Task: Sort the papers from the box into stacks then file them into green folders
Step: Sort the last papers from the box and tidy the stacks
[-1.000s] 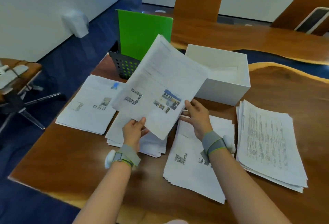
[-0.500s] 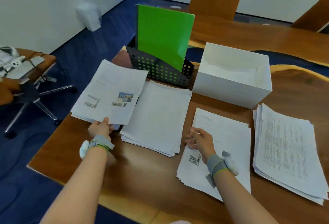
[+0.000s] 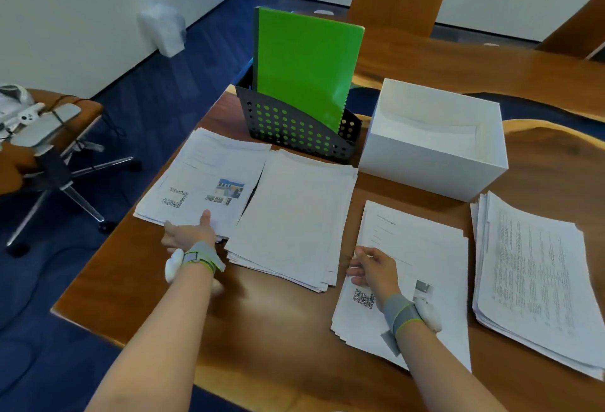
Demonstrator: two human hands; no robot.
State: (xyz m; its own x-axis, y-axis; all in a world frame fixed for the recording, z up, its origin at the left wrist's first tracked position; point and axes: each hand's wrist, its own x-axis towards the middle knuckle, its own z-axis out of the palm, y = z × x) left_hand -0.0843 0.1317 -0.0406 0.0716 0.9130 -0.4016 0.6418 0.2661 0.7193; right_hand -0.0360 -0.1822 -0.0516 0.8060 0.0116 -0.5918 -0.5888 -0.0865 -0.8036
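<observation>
The left hand (image 3: 188,236) has its thumb flat on the near edge of the left pile (image 3: 209,179), in the middle left of the frame. Its fingers tuck under that edge, so it pinches the paper. The right hand (image 3: 375,272) lies on the third pile (image 3: 422,257), lower right of the middle. Its fingers bend loosely at the pile's left edge, and I cannot tell if they hold a sheet.

A second pile (image 3: 294,215) lies between those two, and a fourth pile (image 3: 540,280) lies at the right edge. All four rest on the table (image 3: 262,320).

Paper is light, thin and floppy. One sheet will droop and slide, so it is best pinched at an edge, thumb on top. The piles look loose, with edges fanned out. A whole pile likely needs both hands at its sides, tapped even first.

The green folder (image 3: 304,67) stands in the black rack (image 3: 294,131), upper middle. It looks smooth and a bit stiff, so its top edge is a good place to grab. The box (image 3: 429,166) sits to its right.
</observation>
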